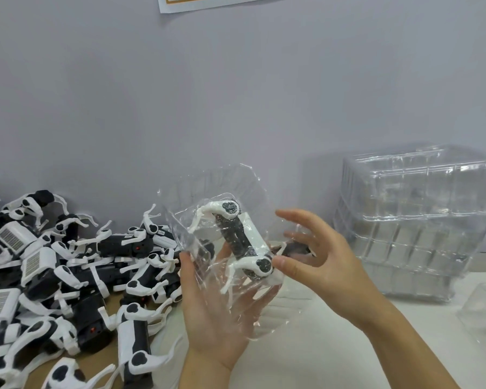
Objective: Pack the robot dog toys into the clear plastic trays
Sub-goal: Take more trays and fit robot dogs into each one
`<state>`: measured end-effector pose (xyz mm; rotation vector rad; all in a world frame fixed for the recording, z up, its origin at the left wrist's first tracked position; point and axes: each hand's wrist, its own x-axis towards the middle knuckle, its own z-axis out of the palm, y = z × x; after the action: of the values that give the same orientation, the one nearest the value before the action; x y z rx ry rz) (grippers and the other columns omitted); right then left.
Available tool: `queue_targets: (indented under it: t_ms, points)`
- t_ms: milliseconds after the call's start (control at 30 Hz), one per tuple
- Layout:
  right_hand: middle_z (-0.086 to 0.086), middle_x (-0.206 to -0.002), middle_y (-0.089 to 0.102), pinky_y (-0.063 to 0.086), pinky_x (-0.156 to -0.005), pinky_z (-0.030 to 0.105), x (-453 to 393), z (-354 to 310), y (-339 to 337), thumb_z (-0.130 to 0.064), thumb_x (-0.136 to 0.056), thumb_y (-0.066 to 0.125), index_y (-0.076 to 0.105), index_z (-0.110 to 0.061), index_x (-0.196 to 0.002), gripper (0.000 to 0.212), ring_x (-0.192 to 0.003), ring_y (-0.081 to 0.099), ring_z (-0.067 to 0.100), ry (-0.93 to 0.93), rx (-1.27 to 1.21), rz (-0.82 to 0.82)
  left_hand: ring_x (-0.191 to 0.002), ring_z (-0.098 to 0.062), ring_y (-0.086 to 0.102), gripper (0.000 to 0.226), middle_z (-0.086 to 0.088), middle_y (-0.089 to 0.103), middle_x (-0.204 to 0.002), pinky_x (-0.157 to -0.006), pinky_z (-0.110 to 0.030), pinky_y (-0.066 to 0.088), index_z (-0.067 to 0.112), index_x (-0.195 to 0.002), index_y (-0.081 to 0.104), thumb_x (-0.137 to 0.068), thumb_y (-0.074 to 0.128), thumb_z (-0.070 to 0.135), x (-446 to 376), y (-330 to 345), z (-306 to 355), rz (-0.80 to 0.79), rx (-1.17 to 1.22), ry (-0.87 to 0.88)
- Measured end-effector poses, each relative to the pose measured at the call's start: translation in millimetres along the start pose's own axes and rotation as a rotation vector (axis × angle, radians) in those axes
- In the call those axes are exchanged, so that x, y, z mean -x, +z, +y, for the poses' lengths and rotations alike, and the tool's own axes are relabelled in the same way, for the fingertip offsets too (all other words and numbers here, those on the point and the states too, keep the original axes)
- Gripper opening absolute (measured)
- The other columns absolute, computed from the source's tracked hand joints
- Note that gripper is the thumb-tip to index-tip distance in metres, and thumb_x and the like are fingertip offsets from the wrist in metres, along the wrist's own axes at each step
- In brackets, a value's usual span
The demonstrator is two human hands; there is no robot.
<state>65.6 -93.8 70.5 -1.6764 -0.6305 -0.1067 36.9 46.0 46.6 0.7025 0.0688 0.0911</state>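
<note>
L hand cups 1 clear tray w/ 1 dog toy | R hand fingers spread

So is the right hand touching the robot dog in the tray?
Touching: the head view shows the right hand with its thumb tip pressed against the robot dog.

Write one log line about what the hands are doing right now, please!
left hand: holds clear tray from below | right hand: thumb on robot dog in tray | dog pile: left | tray stack: right
</note>
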Motion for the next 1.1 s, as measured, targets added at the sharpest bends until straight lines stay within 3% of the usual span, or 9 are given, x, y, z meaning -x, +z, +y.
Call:
queue_targets:
  t_ms: [133,200,267,433,567,700,833,933,1100]
  points:
    - [-0.028,-0.146,0.029,0.031,-0.101,0.01,-0.3,-2.2,2.5,-0.032,-0.076,0.084,0.064,-0.058,-0.109,0.047,-0.136,0.033,-0.009,-0.088,0.257,0.096,-0.124,-0.042,0.055,0.082,-0.021,0.056,-0.139,-0.106,-0.063,0.037,0.022,-0.133,0.062,-0.075,0.058,0.079,2.1,-42.8,10.5,-0.064,0.09,-0.055]
    - [-0.03,-0.145,0.03,0.033,-0.109,0.023,0.4,-3.6,5.9,-0.037,-0.075,0.083,0.067,-0.059,-0.103,0.039,-0.137,0.033,-0.001,-0.094,0.32,0.076,-0.122,-0.042,0.055,0.083,-0.02,0.054,-0.141,-0.108,-0.061,0.034,0.021,-0.138,0.057,-0.077,0.059,0.077,2.5,-34.0,5.8,-0.125,0.147,-0.058]
    - [-0.031,-0.143,0.032,0.032,-0.114,0.037,1.6,-5.2,10.4,-0.042,-0.074,0.082,0.068,-0.059,-0.098,0.033,-0.136,0.033,0.001,-0.08,0.36,0.047,-0.112,-0.04,0.061,0.083,-0.017,0.058,-0.137,-0.102,-0.056,0.043,0.02,-0.137,0.058,-0.076,0.061,0.077,1.5,-32.8,7.8,-0.113,0.16,-0.047]
    - [-0.032,-0.143,0.032,0.029,-0.113,0.034,2.3,-8.3,13.4,-0.045,-0.073,0.082,0.068,-0.057,-0.099,0.032,-0.134,0.027,-0.009,-0.079,0.416,0.027,-0.096,-0.036,0.068,0.078,-0.015,0.067,-0.122,-0.083,-0.05,0.054,0.021,-0.126,0.067,-0.071,0.066,0.077,3.9,-35.4,7.9,-0.032,0.105,-0.023]
    - [-0.031,-0.142,0.028,0.023,-0.112,0.04,2.9,-8.6,14.6,-0.047,-0.075,0.081,0.067,-0.052,-0.097,0.027,-0.129,0.023,-0.01,-0.111,0.563,-0.01,-0.1,-0.036,0.065,0.093,-0.015,0.067,-0.123,-0.099,-0.057,0.045,0.025,-0.131,0.063,-0.057,0.074,0.08,4.7,-36.9,6.8,0.011,0.038,-0.02]
    - [-0.031,-0.142,0.027,0.024,-0.113,0.041,3.7,-7.2,15.0,-0.045,-0.078,0.078,0.067,-0.05,-0.098,0.023,-0.128,0.023,-0.01,-0.108,0.556,-0.027,-0.086,-0.032,0.071,0.099,-0.013,0.071,-0.112,-0.073,-0.046,0.057,0.025,-0.13,0.065,-0.047,0.079,0.078,4.2,-38.2,7.1,0.019,0.026,-0.008]
    - [-0.032,-0.141,0.029,0.027,-0.113,0.036,3.3,-6.0,14.4,-0.043,-0.079,0.077,0.066,-0.052,-0.1,0.025,-0.131,0.026,-0.008,-0.108,0.516,-0.02,-0.096,-0.037,0.066,0.099,-0.015,0.067,-0.115,-0.097,-0.058,0.046,0.023,-0.132,0.062,-0.051,0.079,0.076,4.5,-33.9,7.0,0.004,0.061,-0.01]
    - [-0.028,-0.141,0.033,0.033,-0.11,0.033,2.7,-3.4,11.6,-0.044,-0.079,0.077,0.066,-0.052,-0.101,0.026,-0.133,0.033,-0.002,-0.112,0.476,0.001,-0.103,-0.038,0.066,0.083,-0.014,0.068,-0.12,-0.099,-0.057,0.043,0.02,-0.13,0.064,-0.07,0.066,0.077,3.8,-31.8,8.2,-0.038,0.091,0.015]
    - [-0.023,-0.118,0.049,0.036,-0.09,0.007,2.1,1.2,12.4,-0.026,-0.08,0.081,0.071,-0.045,-0.097,0.027,-0.116,0.047,0.003,-0.159,0.427,0.1,-0.106,-0.039,0.067,0.07,-0.015,0.066,-0.127,-0.104,-0.058,0.039,0.027,-0.126,0.067,-0.078,0.056,0.077,2.2,-30.1,7.9,-0.001,0.084,0.038]
